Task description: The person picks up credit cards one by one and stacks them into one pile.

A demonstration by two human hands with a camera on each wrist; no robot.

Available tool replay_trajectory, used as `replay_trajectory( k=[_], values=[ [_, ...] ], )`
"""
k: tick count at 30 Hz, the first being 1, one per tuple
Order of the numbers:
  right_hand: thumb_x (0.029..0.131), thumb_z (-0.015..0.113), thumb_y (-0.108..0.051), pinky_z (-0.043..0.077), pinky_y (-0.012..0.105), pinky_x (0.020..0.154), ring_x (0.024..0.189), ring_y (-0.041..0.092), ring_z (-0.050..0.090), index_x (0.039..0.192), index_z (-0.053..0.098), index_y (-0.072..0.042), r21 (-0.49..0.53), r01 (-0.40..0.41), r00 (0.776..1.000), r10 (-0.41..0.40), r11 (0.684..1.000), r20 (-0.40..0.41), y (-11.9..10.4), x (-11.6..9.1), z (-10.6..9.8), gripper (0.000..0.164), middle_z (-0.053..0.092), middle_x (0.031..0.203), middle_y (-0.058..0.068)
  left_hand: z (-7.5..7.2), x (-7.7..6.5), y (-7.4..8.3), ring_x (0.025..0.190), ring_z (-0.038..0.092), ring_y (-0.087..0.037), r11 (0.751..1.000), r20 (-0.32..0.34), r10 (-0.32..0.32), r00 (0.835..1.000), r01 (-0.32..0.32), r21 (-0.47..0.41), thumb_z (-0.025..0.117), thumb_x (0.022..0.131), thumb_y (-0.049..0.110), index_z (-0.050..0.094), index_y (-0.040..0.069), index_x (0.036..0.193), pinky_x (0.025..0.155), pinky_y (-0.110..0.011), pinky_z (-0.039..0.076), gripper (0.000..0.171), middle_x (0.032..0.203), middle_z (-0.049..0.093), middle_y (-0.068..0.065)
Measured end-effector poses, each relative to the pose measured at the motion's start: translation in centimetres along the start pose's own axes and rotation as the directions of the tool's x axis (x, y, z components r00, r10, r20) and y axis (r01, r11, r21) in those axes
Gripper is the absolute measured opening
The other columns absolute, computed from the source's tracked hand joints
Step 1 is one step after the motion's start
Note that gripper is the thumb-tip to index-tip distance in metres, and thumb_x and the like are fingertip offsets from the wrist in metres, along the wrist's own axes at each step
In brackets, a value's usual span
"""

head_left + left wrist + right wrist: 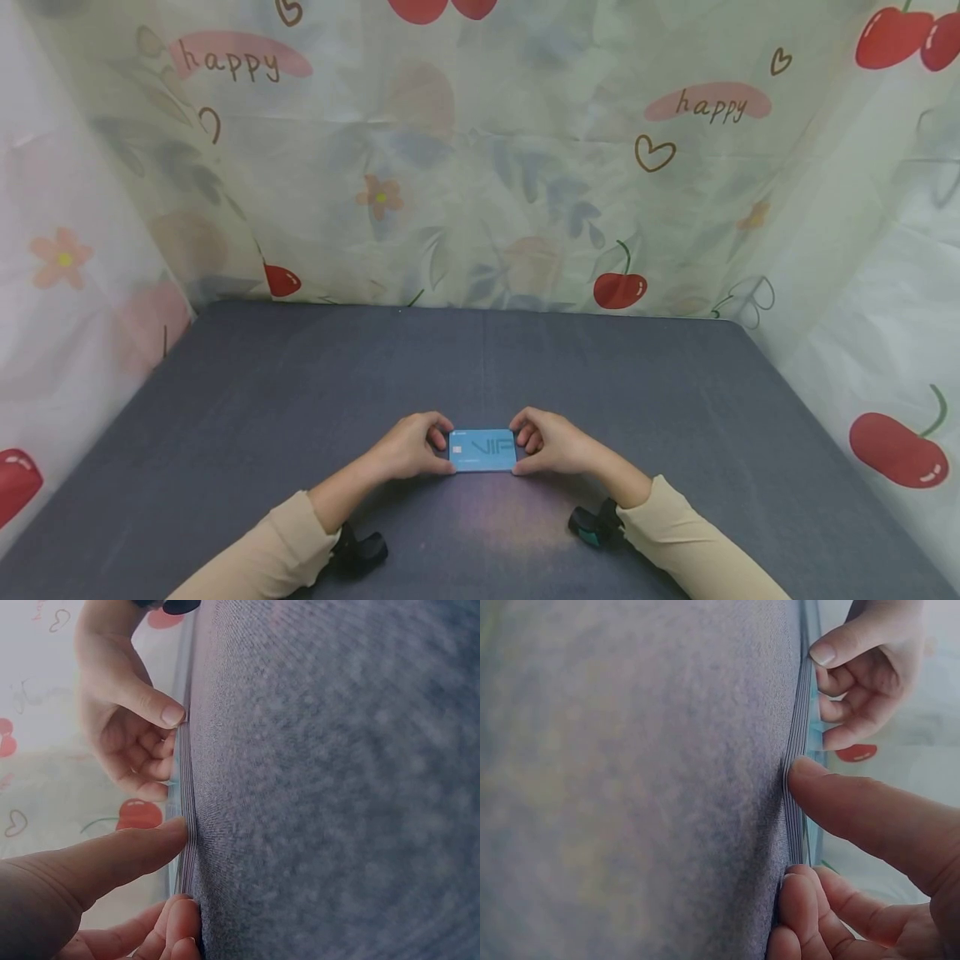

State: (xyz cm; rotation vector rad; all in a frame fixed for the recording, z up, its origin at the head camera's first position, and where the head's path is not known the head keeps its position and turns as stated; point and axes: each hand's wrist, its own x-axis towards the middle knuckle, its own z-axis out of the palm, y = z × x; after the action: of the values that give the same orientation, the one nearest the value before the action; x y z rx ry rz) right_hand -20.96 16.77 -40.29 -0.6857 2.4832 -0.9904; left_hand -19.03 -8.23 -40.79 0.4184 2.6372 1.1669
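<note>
A neat stack of cards lies flat on the dark table, its top a blue card (472,460) marked "VIP" with a small chip at its left. My left hand (417,446) holds the left end, thumb at the near corner and index finger at the far one. Mirroring it, my right hand (551,443) grips the right end between thumb and fingers. Both wrist views show the layered edges of the stack (187,806) close on the cloth, with the thumb (855,796) of the right hand pressed to the near edge.
Dark grey cloth covers the table (480,367). A pale curtain (480,192) printed with cherries, flowers and "happy" rises behind it and on both sides. Black wrist devices (360,552) hang below both beige sleeves (262,542).
</note>
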Motion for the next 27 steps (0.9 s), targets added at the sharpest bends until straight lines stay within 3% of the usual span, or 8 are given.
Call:
replay_trajectory(
  k=[27],
  values=[
    [0.075,0.077,-0.014,0.045,0.023,0.07,0.083,0.015,0.051,0.114,0.052,0.0,0.002,-0.008,1.0,0.008,1.0,-0.002,-0.01,0.03,0.04,0.048,0.056,0.094,0.007,0.14,-0.03,0.02,0.063,0.047,-0.01,0.999,-0.012,0.012,1.0,-0.011,0.044,0.082,0.066,0.011,0.061,0.0,0.108,0.058,-0.022,0.039,0.048,0.078,0.058,-0.003]
  ],
)
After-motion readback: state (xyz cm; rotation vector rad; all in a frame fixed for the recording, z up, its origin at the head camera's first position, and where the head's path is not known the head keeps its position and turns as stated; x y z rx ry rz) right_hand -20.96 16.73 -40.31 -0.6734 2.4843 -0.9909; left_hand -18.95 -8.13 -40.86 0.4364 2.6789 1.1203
